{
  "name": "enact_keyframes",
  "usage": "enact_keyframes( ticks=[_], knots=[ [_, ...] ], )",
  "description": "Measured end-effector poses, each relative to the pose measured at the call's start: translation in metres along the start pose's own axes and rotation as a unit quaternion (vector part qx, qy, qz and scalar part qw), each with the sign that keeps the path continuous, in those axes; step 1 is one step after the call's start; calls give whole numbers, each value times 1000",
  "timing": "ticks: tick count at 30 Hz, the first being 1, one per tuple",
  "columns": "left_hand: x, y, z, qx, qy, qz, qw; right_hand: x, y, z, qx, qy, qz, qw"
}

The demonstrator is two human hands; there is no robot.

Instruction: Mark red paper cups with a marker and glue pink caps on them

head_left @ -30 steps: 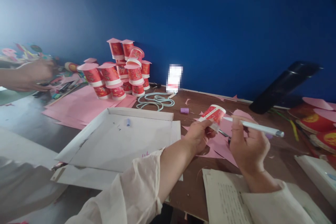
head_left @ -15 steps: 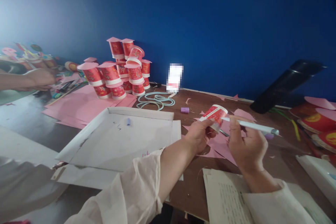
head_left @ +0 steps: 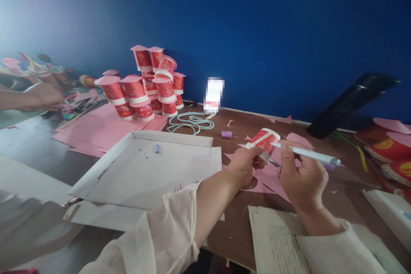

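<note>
My left hand point(head_left: 244, 164) is closed around a small red and white paper cup point(head_left: 263, 140), held on its side above the brown table. My right hand point(head_left: 300, 176) grips a white pen point(head_left: 306, 154), its tip touching the cup's side. Pink paper scraps point(head_left: 269, 177) lie under both hands. A pair of scissors is partly hidden between my hands.
A stack of red cups with pink lids point(head_left: 146, 87) stands by the blue wall, on pink sheets point(head_left: 96, 130). A white cardboard tray point(head_left: 144, 171), a light cable point(head_left: 189, 122), a purple cap point(head_left: 226, 134), a black bottle point(head_left: 349, 102) and printed pages point(head_left: 272, 239) surround me. Another person's hand point(head_left: 45, 94) works far left.
My right hand brought the pen tip leftward onto the cup. The other person's hand at far left dropped lower and shifted slightly.
</note>
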State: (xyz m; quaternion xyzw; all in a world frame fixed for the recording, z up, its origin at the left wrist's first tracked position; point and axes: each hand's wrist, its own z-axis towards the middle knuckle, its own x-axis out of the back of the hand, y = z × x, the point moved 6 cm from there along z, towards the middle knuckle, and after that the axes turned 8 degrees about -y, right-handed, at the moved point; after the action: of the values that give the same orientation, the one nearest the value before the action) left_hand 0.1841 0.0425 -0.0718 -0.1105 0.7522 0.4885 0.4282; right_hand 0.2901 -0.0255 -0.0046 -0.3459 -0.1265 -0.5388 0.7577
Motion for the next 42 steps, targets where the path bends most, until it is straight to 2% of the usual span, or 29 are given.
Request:
enact_keyframes(
  ticks=[13,20,25,34,42],
  knots=[
    [-3,-1,-2,-17,-35,64,997,3,-8,1,16,8,6,1000],
    [-1,-3,0,-13,-29,71,997,4,-8,1,6,14,-8,1000],
    [0,-3,-1,-3,-24,84,996,3,-8,1,23,17,-14,1000],
    [-1,-1,-1,-33,-21,121,992,8,-11,-1,5,32,-16,999],
    [-2,1,-4,-29,-16,146,989,2,-10,-2,14,2,-7,1000]
  ],
)
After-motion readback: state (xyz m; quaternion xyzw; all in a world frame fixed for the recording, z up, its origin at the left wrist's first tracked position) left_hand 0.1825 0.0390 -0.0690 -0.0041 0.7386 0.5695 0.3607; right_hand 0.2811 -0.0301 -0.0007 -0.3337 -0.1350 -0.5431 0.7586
